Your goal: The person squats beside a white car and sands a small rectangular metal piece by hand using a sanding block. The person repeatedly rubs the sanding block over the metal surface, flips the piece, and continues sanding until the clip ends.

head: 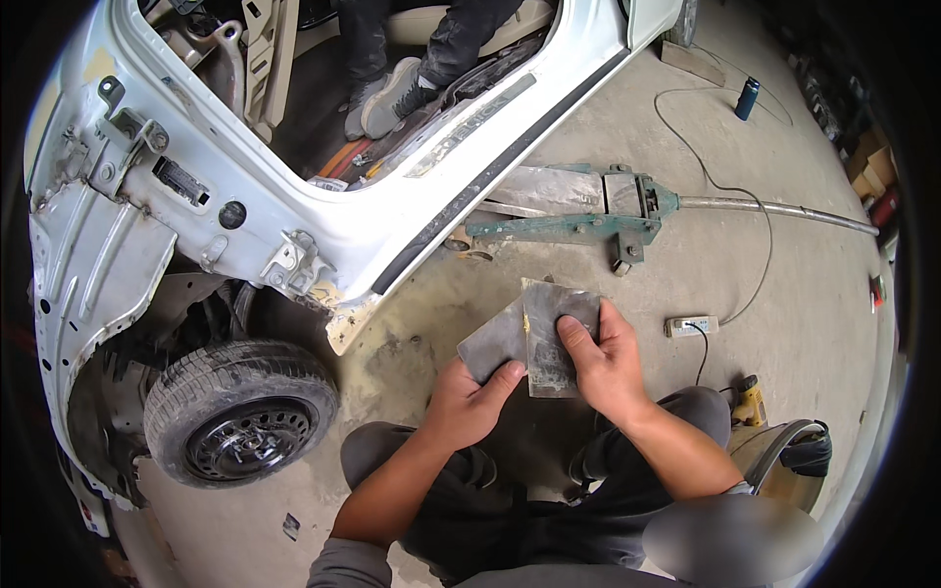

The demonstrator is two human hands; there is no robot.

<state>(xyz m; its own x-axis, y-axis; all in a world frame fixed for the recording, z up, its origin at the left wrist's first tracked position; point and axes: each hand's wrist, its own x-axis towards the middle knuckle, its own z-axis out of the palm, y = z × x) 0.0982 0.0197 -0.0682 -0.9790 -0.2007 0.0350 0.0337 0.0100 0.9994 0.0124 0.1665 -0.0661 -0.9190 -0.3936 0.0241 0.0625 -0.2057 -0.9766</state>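
Observation:
Between thumb and fingers, my left hand (pixel 470 406) grips a flat grey filler spreader (pixel 494 339), tilted to one side. My right hand (pixel 609 361) pinches a second, larger-looking grey spreader (pixel 551 342) with smeared marks on its face. The two plates meet or overlap where a streak of yellowish filler (pixel 526 323) runs along the edge. Most of my fingers are hidden behind the plates. Just beyond them, to the left, the white car's sill (pixel 349 323) ends in a torn corner with beige filler on it.
A wheel (pixel 242 434) stands under the bare fender area. A green trolley jack (pixel 566 220) reaches beneath the car, its long handle (pixel 779 211) pointing right. Another person's shoes (pixel 386 95) rest inside the doorway. Right lie a power strip (pixel 691 325), yellow power tool (pixel 750 400) and blue bottle (pixel 747 99).

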